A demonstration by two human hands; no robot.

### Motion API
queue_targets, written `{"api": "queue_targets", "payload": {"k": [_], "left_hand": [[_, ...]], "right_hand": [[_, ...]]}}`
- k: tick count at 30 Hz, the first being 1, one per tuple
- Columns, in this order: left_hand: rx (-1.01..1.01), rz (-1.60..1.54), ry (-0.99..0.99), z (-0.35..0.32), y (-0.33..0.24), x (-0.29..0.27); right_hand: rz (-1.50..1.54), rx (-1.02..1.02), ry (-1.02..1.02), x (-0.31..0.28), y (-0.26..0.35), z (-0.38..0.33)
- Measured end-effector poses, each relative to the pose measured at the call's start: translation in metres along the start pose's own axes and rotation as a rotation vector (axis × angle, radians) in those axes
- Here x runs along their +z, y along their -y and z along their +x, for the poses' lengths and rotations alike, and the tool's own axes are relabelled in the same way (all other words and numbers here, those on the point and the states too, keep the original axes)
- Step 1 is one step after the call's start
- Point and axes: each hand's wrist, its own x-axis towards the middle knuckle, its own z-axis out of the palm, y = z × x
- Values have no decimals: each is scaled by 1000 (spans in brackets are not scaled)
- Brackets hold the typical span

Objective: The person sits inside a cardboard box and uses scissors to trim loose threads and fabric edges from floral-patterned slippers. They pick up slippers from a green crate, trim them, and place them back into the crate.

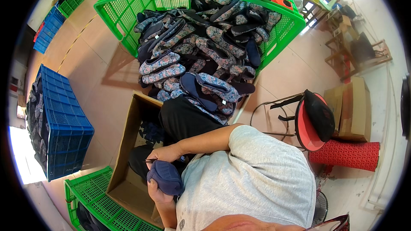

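A navy blue slipper (165, 178), rounded and with lines on its surface, is held low in front of my body. My left hand (157, 191) grips it from below, fingers closed on its edge. Just above it, my right hand (166, 154) is closed around a thin dark pointed tool (150, 161), whose tips stick out beside the slipper; its exact kind is too small to tell. An open cardboard box (124, 145) stands beside my legs, with dark patterned pieces (152, 132) inside.
A large green crate (124, 0) lies ahead, flowered slippers (214, 53) spilling from it toward my knees. A blue crate (68, 119) stands left, another green crate (92, 190) near left. At right are a red stool (302, 124), a red roll (346, 154) and a carton (357, 109).
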Motion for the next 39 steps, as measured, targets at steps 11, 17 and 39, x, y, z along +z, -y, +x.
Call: {"api": "queue_targets", "payload": {"k": [11, 17, 39], "left_hand": [[12, -30, -33, 0, 0, 3], [6, -15, 9, 0, 1, -6], [27, -71, -144, 0, 1, 15]], "right_hand": [[-52, -7, -3, 0, 2, -1], [-40, -14, 3, -1, -1, 0], [-41, -14, 0, -1, -3, 1]]}}
